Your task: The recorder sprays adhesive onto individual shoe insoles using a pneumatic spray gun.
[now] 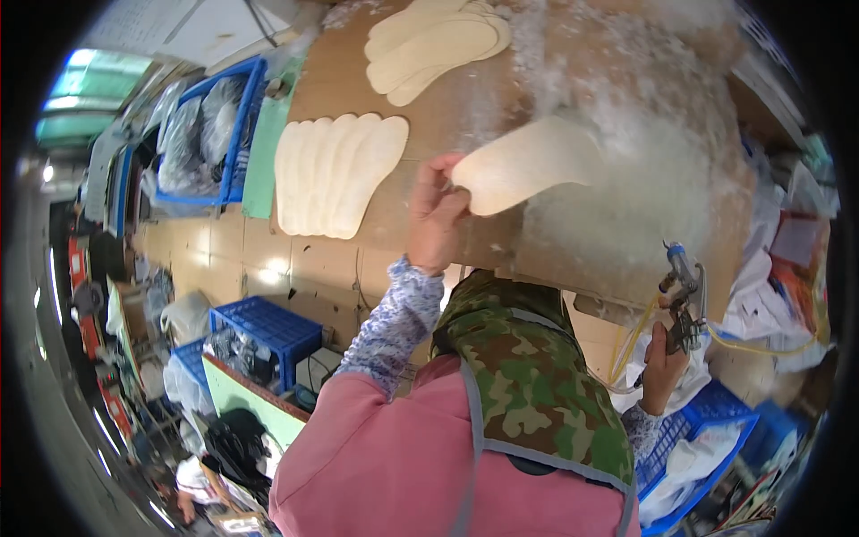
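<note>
Between the thumb and fingers of my left hand (437, 215) is one end of a cream insole (523, 166), raised over the brown work board; its far end blurs into the whitened area. My right hand (662, 365) grips a spray gun (682, 295) with a blue tip and yellow hose, off the board's near right edge. Left of my left hand, several insoles (335, 174) lie overlapped in a fanned row. A second pile of insoles (438, 45) rests at the far side of the board.
White residue coats the right part of the work board (617, 259). A blue crate (234, 134) with plastic-wrapped goods stands at the left. Another blue crate (684, 430) sits below my right hand, and a blue stool-like crate (268, 322) is lower left. The yellow hose (761, 347) loops rightward.
</note>
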`<action>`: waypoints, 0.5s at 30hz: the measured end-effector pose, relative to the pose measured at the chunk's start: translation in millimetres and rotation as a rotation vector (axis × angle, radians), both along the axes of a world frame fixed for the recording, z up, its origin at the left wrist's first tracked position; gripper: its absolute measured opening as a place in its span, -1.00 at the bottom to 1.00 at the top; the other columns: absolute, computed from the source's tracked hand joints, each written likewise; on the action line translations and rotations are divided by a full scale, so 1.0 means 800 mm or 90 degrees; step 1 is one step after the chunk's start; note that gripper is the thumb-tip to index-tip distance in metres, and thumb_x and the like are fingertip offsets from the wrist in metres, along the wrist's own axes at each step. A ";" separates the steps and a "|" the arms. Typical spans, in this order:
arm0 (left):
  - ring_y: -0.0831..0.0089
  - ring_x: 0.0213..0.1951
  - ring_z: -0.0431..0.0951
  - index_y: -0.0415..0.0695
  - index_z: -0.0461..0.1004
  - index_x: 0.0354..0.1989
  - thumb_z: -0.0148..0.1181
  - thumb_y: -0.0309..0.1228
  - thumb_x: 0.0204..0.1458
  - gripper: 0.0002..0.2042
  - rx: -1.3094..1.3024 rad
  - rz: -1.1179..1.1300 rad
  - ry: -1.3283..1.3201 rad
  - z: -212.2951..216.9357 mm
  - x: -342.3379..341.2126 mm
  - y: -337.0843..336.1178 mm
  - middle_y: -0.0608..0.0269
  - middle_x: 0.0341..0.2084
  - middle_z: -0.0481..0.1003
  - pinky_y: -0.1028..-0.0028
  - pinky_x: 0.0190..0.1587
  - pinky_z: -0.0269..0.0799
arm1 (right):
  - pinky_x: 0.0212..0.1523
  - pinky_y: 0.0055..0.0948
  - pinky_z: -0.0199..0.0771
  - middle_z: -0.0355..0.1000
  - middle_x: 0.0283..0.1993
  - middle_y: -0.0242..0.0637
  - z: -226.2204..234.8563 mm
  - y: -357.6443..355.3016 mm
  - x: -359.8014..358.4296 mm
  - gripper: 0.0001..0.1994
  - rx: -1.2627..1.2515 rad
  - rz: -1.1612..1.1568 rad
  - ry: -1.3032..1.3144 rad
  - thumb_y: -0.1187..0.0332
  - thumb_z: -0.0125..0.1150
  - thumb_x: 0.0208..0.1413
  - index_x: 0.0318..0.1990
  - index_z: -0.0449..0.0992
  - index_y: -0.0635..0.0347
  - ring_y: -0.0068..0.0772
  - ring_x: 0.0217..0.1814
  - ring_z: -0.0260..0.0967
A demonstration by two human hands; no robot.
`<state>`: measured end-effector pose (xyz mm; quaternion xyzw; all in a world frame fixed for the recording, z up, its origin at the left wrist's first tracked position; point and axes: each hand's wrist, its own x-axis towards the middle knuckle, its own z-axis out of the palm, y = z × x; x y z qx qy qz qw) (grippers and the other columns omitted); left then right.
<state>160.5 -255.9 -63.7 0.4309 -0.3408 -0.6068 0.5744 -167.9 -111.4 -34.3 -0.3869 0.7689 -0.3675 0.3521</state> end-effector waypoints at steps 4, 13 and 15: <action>0.55 -0.24 0.42 -0.13 0.28 0.04 -0.11 -0.66 -0.05 -0.59 0.017 0.241 -0.034 -0.002 0.093 0.052 0.27 -0.07 0.34 0.46 -0.22 0.48 | -0.22 -0.57 0.34 0.44 -0.17 -0.27 -0.028 -0.009 -0.008 -0.73 -0.082 0.066 -0.071 0.51 0.00 0.17 0.01 0.33 0.41 -0.59 -0.21 0.35; 0.08 -0.04 0.34 -0.15 0.21 0.19 0.03 -0.48 0.07 -0.54 0.205 0.323 -1.001 -0.184 0.222 0.103 -0.03 -0.06 0.33 0.15 -0.03 0.28 | -0.14 -0.57 0.32 0.40 -0.04 -0.31 -0.034 -0.075 0.066 -0.70 -0.136 0.230 -0.057 0.57 0.00 0.14 0.05 0.30 0.40 -0.62 -0.15 0.31; -0.01 0.03 0.27 -0.14 0.27 0.14 0.07 -0.52 0.00 -0.55 0.107 0.356 -0.982 -0.147 0.198 0.063 -0.09 -0.03 0.30 0.14 0.05 0.21 | -0.19 -0.58 0.31 0.40 -0.05 -0.32 -0.035 -0.073 0.064 -0.69 -0.101 0.209 -0.063 0.56 0.00 0.14 0.06 0.30 0.39 -0.64 -0.20 0.29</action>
